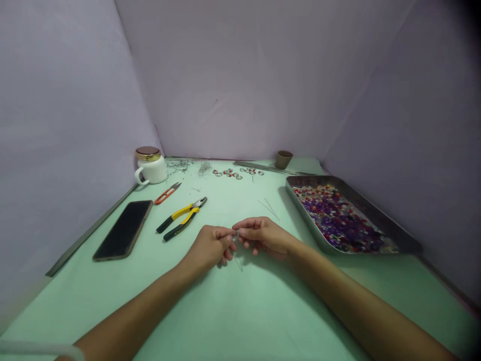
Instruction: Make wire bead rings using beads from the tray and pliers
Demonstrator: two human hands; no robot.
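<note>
My left hand [213, 244] and my right hand [267, 235] meet over the middle of the green tabletop [244, 311]. Between their thumbs and forefingers they pinch a small beaded wire piece [235, 233], mostly covered by the fingertips. Thin wire ends [239, 264] hang below it toward the table. Left of my hands lie pliers [184, 218] with yellow and black handles, jaws pointing away. Farther off, several finished-looking rings of red and clear beads [228, 173] rest in a row. Two loose straight wires [269, 208] lie just beyond my right hand.
A metal tray [311, 223] of mixed beads [338, 215] stands at the right. On the left are a phone [124, 229], orange thread snips [167, 193] and a lidded white mug [152, 169]. Tangled wire scraps [205, 168], long wires [263, 166] and a brown cup [283, 159] sit at the back.
</note>
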